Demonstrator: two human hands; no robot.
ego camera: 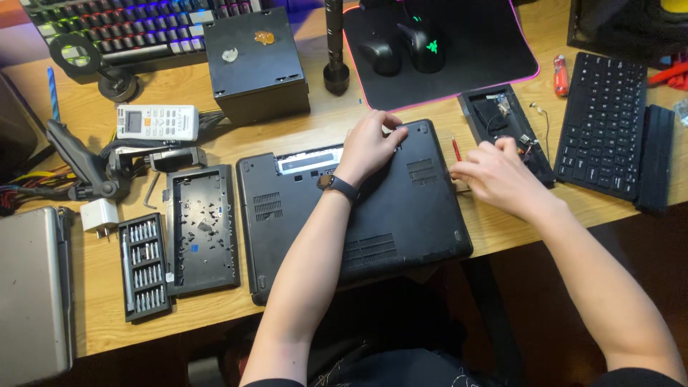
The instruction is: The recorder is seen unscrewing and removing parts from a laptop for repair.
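Observation:
A black laptop (401, 222) lies upside down on the wooden desk (93, 315), its bottom panel facing up. My left hand (369, 147) rests on the laptop's far edge, fingers curled over the back near an open slot; a dark band is on that wrist. My right hand (494, 175) is at the laptop's right edge, fingers bent, next to a thin red-handled tool (456, 149). Whether the right hand pinches anything is hidden. Just beyond it lies a black opened part (502, 122) with loose wires.
Left of the laptop lie a removed black cover panel (201, 229) and a screwdriver bit set (143, 269). A black box (256, 64), a remote (158, 123), a mouse pad (444, 50) with two mice and a small black keyboard (602, 125) stand farther back. A grey laptop (32, 294) sits far left.

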